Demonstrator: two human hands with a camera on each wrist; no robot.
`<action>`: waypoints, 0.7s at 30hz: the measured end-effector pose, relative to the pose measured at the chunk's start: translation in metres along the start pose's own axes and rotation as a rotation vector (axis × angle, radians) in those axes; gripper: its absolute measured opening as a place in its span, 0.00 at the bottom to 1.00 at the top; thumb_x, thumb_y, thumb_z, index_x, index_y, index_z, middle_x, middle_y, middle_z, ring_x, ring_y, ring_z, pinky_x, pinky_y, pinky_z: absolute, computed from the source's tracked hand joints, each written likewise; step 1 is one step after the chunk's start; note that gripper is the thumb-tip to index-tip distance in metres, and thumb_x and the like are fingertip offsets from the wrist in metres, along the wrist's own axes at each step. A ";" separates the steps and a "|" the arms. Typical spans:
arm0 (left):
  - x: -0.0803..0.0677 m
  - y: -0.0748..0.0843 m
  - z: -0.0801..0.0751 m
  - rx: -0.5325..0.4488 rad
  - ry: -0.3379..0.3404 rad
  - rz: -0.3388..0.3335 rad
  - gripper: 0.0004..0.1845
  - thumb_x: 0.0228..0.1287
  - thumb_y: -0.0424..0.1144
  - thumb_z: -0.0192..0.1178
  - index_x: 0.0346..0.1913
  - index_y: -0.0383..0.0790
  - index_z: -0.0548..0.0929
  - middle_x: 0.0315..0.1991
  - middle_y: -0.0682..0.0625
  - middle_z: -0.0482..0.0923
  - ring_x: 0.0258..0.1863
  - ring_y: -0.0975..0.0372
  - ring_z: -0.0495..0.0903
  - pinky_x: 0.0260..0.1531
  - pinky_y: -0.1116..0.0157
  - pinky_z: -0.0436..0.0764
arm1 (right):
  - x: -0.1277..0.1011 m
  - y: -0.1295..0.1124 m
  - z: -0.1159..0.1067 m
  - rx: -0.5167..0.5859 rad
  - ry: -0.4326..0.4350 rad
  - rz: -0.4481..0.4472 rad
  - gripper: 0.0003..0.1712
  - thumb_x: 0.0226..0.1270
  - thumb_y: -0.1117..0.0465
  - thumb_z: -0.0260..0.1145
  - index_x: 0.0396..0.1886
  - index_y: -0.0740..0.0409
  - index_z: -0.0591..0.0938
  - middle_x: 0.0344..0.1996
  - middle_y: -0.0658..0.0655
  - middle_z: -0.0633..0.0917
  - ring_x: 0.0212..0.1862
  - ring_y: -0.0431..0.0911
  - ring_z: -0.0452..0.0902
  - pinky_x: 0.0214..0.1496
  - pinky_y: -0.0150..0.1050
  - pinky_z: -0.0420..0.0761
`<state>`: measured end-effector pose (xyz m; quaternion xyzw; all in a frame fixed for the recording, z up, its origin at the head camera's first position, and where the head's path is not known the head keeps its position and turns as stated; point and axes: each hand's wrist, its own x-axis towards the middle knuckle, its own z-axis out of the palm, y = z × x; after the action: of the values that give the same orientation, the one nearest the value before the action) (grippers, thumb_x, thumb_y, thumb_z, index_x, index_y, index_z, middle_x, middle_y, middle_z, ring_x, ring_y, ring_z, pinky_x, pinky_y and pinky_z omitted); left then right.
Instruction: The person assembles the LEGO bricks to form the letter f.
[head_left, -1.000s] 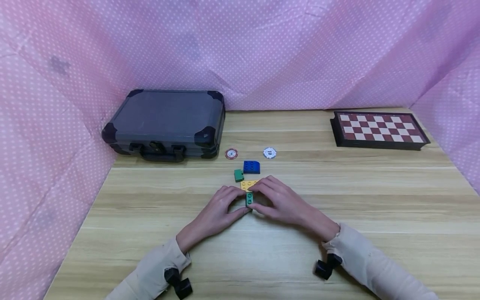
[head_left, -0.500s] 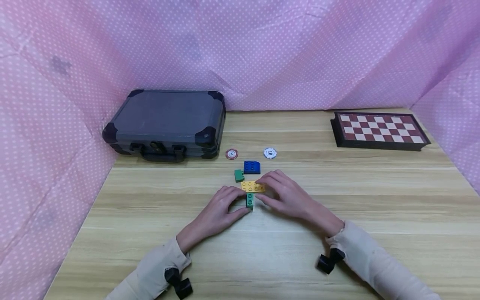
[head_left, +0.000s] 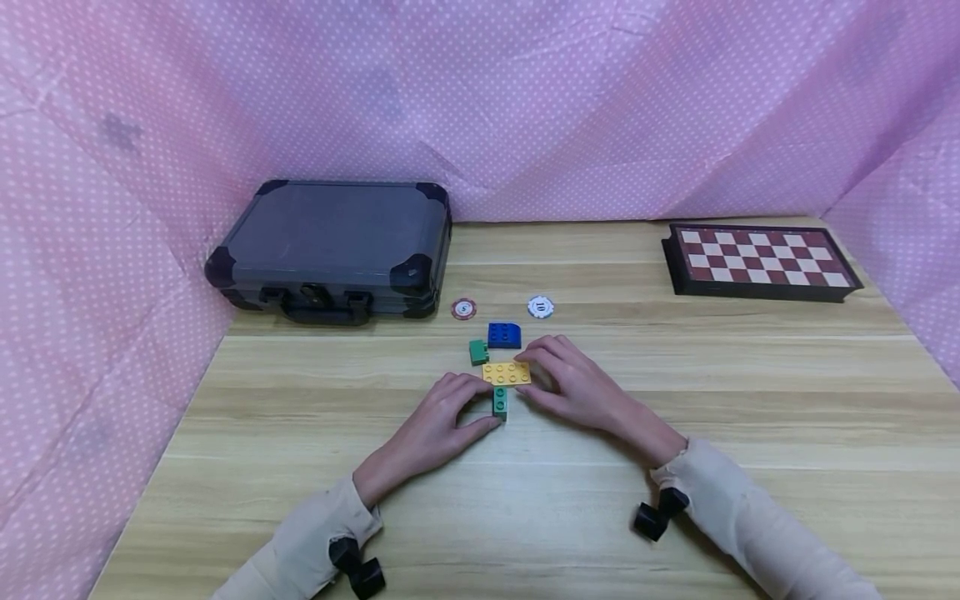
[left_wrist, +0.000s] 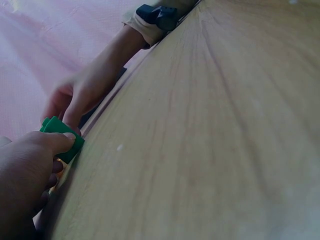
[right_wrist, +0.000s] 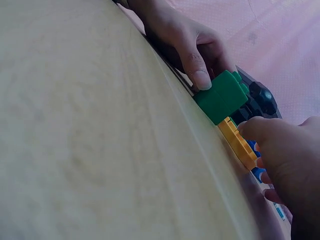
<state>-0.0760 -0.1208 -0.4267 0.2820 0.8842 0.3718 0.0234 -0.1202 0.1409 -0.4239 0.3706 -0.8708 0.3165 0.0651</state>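
In the head view, my left hand (head_left: 425, 432) pinches a green toy building brick (head_left: 500, 403) by its near and far ends, its two studs facing up. Just behind it lies a flat yellow brick (head_left: 506, 373) with two rows of studs. Thumb and forefinger of my right hand (head_left: 581, 393) pinch the yellow brick's right end across its long sides. From the right wrist view, the right thumb (right_wrist: 252, 127) lies against the yellow brick (right_wrist: 237, 142); the other fingertips are partly hidden. The left thumb (left_wrist: 62, 142) presses the green brick (left_wrist: 66, 134) in the left wrist view.
Behind the yellow brick sit a smaller green brick (head_left: 478, 352) and a blue brick (head_left: 504, 335). Farther back lie a red chip (head_left: 463, 308) and a white chip (head_left: 540, 307). A grey case (head_left: 330, 242) stands back left, a folded chessboard (head_left: 761, 258) back right.
My right hand has let go of the near green brick, moved slightly right and away from me, and taken the yellow brick's right end. My left hand stays on the green brick.
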 end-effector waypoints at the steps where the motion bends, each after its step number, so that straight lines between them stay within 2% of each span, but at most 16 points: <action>1: 0.000 0.000 0.000 0.000 0.001 0.002 0.21 0.69 0.46 0.71 0.61 0.45 0.82 0.55 0.55 0.81 0.53 0.63 0.74 0.54 0.57 0.77 | 0.000 0.000 0.000 -0.002 -0.004 0.002 0.25 0.67 0.54 0.75 0.59 0.60 0.82 0.57 0.58 0.81 0.60 0.52 0.75 0.63 0.51 0.77; 21: 0.000 -0.001 0.001 0.000 0.016 0.031 0.21 0.69 0.45 0.71 0.61 0.45 0.82 0.55 0.56 0.81 0.54 0.63 0.74 0.55 0.57 0.77 | 0.002 0.003 0.003 -0.041 -0.041 0.005 0.25 0.68 0.54 0.74 0.60 0.60 0.83 0.54 0.56 0.80 0.55 0.49 0.74 0.56 0.47 0.78</action>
<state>-0.0759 -0.1210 -0.4287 0.2925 0.8799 0.3743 0.0104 -0.1234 0.1390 -0.4272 0.3736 -0.8791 0.2909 0.0542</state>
